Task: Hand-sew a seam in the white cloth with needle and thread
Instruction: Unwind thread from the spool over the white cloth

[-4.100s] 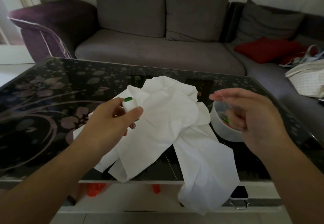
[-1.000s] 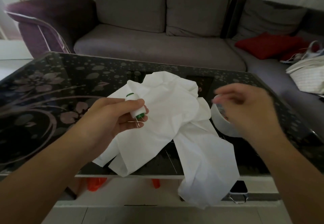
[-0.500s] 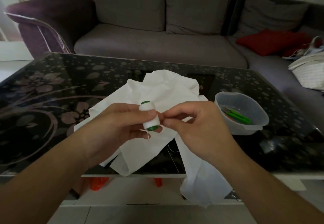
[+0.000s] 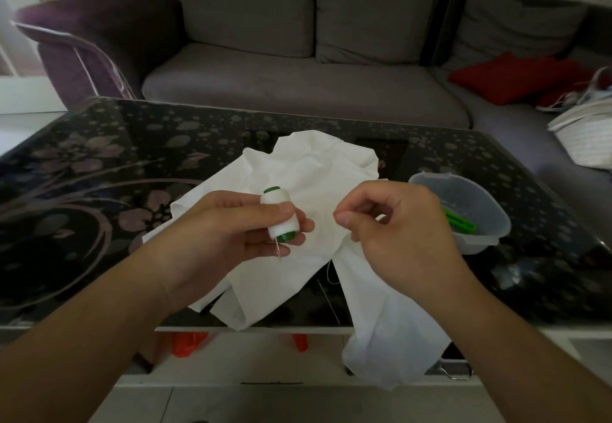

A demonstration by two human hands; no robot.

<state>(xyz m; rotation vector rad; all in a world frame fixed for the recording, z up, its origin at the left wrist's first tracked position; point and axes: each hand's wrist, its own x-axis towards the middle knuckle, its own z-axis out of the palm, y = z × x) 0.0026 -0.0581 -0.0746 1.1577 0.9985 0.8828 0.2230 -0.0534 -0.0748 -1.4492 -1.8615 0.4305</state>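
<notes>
L hand grips thread spool w/ needle; R hand pinches thread end. Pull slow, keep spool steady over white cloth.

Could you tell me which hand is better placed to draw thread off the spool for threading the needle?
The right hand, probably. Its thumb and forefinger are pinched beside the spool, seemingly on a thread end too fine to confirm. The left hand grips the spool, with the needle below it.
</notes>
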